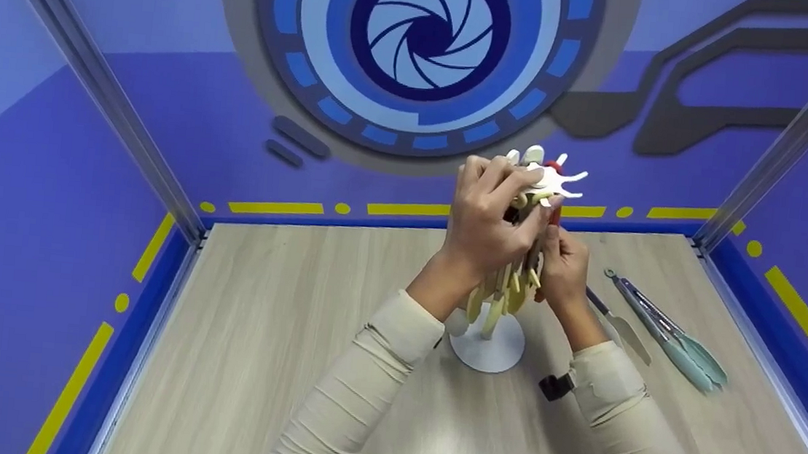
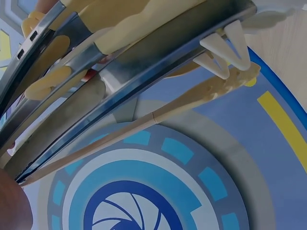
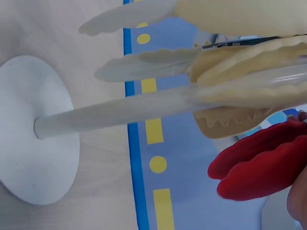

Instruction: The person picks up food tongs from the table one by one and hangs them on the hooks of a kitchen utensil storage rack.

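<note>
A white utensil stand (image 1: 495, 352) rises from its round base, with several cream-headed tongs (image 3: 249, 76) hanging around its pole. My left hand (image 1: 490, 209) grips high on the stand, its fingers curled over beside the white hooked top (image 1: 554, 182). Lower and to the right, my right hand (image 1: 567, 267) holds red-tipped tongs (image 3: 261, 165) close against the stand, tips pointing down. Metal tong arms and a slim wooden-looking utensil (image 2: 158, 115) fill the left wrist view, with part of a finger at its lower left.
On the wooden table (image 1: 278, 333), right of the stand, lie teal-headed tongs (image 1: 689, 358) and a grey-bladed knife (image 1: 630, 338), partly hidden by the right arm. Blue patterned walls (image 1: 158, 110) and metal posts enclose the table at the back and sides.
</note>
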A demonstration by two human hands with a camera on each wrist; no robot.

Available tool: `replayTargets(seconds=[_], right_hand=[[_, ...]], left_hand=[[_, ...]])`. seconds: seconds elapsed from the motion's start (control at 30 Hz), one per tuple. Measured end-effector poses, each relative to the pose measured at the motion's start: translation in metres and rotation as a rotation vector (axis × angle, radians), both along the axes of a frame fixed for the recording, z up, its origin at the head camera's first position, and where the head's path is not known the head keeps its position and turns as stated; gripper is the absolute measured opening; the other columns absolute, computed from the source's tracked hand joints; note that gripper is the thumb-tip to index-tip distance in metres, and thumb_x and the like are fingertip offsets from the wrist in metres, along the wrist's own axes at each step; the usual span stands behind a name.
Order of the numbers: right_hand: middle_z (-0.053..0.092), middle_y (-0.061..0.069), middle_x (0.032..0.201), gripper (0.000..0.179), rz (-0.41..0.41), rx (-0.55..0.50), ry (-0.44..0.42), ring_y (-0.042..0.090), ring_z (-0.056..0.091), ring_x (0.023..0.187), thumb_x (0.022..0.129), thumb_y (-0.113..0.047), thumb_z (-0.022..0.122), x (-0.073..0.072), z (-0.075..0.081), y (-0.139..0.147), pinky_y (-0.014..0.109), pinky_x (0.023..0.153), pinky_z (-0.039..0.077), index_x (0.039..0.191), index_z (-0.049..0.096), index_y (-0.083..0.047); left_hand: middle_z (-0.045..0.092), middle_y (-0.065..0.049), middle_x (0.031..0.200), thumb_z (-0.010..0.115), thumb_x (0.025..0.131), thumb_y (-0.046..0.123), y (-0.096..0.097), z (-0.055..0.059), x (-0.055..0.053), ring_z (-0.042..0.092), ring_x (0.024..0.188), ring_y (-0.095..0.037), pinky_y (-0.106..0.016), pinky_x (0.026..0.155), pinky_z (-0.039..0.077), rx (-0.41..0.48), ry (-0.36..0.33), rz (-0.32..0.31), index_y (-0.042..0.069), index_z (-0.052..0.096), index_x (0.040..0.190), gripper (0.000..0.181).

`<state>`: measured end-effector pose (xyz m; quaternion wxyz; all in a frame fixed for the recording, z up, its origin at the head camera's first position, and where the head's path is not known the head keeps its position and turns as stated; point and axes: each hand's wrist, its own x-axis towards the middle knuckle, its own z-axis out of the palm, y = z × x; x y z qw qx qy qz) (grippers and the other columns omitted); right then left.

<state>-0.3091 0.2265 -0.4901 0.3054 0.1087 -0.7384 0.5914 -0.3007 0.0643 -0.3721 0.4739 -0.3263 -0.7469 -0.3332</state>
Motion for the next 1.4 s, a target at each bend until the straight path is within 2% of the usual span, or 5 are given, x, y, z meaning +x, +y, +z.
replayTargets(seconds=[0.2,0.4,0.77,1.07,1.4], right_hand=[[0.059,-0.013,0.063,0.053,0.085,0.011,-0.01,0.004,0.052,0.05,0.11,-0.034,0.042,0.004,-0.01,0.01,0.016,0.047,0.043,0.078,0.063,0.001],[0.074,-0.005,0.087,0.069,0.103,0.009,0.006,0.01,0.068,0.079,0.112,-0.038,0.02,0.003,-0.019,0.026,0.023,0.077,0.054,0.102,0.075,0.001],[0.07,0.028,0.09,0.074,-0.033,0.041,-0.03,0.022,0.068,0.08,0.112,-0.032,0.01,0.01,-0.03,0.061,0.024,0.073,0.054,0.101,0.076,0.001],[0.073,0.017,0.09,0.067,-0.233,0.228,-0.154,0.016,0.064,0.082,0.113,-0.035,0.019,0.012,-0.056,0.085,0.022,0.074,0.047,0.099,0.076,-0.005],[0.063,0.021,0.12,0.05,-0.321,0.552,-0.426,0.04,0.058,0.115,0.104,-0.046,0.053,0.009,-0.094,0.109,0.058,0.095,0.045,0.123,0.066,-0.001]], left_hand=[[0.068,0.0,0.1,0.068,0.094,0.043,0.0,-0.001,-0.001,0.051,0.094,-0.02,-0.032,0.087,0.042,0.01,0.029,0.012,0.016,0.077,0.109,0.032],[0.068,0.001,0.099,0.068,0.094,0.043,0.001,0.0,-0.001,0.051,0.094,-0.019,-0.033,0.086,0.041,0.012,0.029,0.02,0.017,0.077,0.11,0.032],[0.068,0.001,0.1,0.068,0.093,0.044,0.002,-0.002,-0.002,0.051,0.095,-0.019,-0.034,0.087,0.041,0.021,0.022,0.032,0.017,0.077,0.111,0.033],[0.067,0.001,0.1,0.068,0.094,0.044,0.003,-0.001,0.0,0.051,0.095,-0.019,-0.033,0.087,0.041,0.019,0.012,0.038,0.017,0.077,0.112,0.034],[0.068,0.0,0.102,0.067,0.094,0.044,0.003,-0.001,0.002,0.05,0.095,-0.019,-0.033,0.086,0.041,0.021,0.005,0.045,0.017,0.077,0.11,0.034]])
